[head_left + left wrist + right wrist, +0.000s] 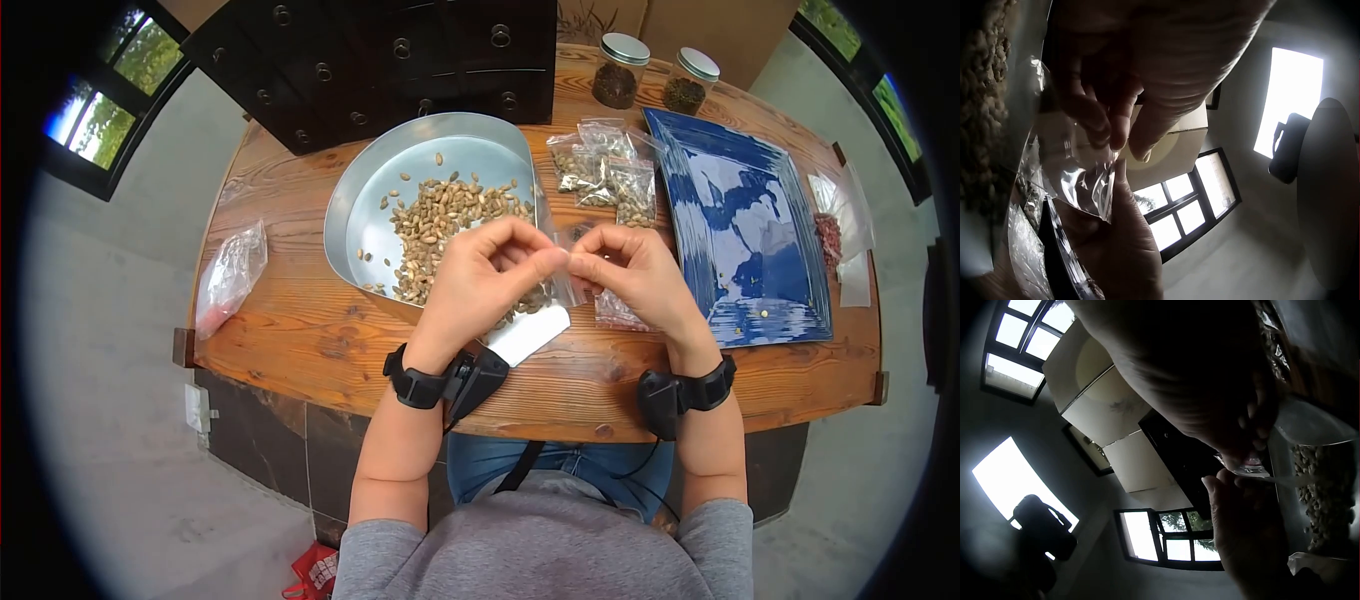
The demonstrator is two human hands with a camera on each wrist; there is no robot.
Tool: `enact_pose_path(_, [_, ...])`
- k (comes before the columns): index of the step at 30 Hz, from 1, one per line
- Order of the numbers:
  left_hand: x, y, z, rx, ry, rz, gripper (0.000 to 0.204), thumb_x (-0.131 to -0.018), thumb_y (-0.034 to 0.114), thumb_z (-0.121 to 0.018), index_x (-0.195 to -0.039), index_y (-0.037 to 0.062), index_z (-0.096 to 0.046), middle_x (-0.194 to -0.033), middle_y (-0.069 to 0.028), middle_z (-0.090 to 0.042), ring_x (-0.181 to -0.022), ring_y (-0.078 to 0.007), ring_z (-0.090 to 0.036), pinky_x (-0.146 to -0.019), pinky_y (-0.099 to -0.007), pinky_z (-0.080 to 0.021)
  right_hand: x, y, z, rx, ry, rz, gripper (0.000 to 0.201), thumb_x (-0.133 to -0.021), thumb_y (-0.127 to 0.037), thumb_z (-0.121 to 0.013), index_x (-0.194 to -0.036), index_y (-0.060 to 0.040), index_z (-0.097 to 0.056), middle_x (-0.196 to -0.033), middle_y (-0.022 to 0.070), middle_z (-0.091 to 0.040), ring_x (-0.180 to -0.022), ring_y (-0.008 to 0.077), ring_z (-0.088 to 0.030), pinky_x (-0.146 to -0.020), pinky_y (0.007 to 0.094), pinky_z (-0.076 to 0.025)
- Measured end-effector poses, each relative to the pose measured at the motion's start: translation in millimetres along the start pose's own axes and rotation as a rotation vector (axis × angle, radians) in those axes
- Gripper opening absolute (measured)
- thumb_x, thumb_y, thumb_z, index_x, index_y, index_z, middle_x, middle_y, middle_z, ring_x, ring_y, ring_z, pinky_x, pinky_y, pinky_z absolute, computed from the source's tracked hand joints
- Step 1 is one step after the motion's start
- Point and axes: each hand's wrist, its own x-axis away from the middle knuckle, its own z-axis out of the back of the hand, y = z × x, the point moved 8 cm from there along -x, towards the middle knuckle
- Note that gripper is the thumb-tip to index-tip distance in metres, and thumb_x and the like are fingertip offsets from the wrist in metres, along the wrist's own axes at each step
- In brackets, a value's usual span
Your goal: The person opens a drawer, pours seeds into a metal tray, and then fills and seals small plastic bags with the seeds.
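Note:
Over the table's near middle, my left hand point(475, 280) and right hand point(640, 280) meet with thumbs and fingertips together. Both pinch the top edge of a small clear plastic zip bag point(1075, 172), which hangs below the fingers in the left wrist view. Just behind the left hand, a metal pan point(350, 165) with one flat-cut side holds a heap of brown striped seeds or beans point(430, 215). A white flat-ended piece point(530, 335), perhaps a scoop, lies beneath the left hand with some seeds on it. Past the right hand lie several filled zip bags point(600, 165).
A blue rectangular plate point(745, 230) stands on the right, with a bag of reddish contents point(828, 235) beyond it. Two lidded jars point(617, 75) and a dark drawer cabinet point(370, 60) line the back. A crumpled clear bag point(232, 275) lies at the left.

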Motion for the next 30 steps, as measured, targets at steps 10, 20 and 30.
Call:
enact_pose_path(10, [5,-20,-9,0.089,-0.136,0.304,0.015,-0.082,0.013,-0.061,-0.085,-0.0017,-0.060,-0.071,-0.0052,-0.061,-0.062,-0.0074,-0.057,-0.058,-0.0188,-0.048,3,-10,-10,0.260,0.102,0.221,0.013,-0.077,-0.012,-0.066,-0.081,-0.0004,-0.061,-0.065,-0.0022,-0.056,-0.052,0.0011,-0.042,-0.047,0.0179,-0.035])
enact_pose_path(20, [4,-16,-8,0.098,-0.057,0.228,0.017,-0.081,0.013,-0.062,-0.085,-0.0044,-0.061,-0.070,-0.0051,-0.063,-0.060,-0.0060,-0.057,-0.055,-0.0172,-0.046,1,-5,-8,0.153,0.101,0.161,0.013,-0.078,-0.010,-0.063,-0.083,0.0004,-0.060,-0.066,-0.0015,-0.055,-0.052,0.0004,-0.044,-0.047,0.0164,-0.036])
enact_pose_path(30, [4,-21,-5,0.109,-0.020,0.226,0.016,-0.083,0.013,-0.059,-0.083,-0.0028,-0.061,-0.068,-0.0040,-0.062,-0.058,-0.0055,-0.056,-0.053,-0.0179,-0.046,1,-5,-7,0.189,0.147,0.198,0.012,-0.078,-0.010,-0.063,-0.079,0.0002,-0.056,-0.066,-0.0003,-0.054,-0.054,0.0023,-0.046,-0.047,0.0173,-0.037])
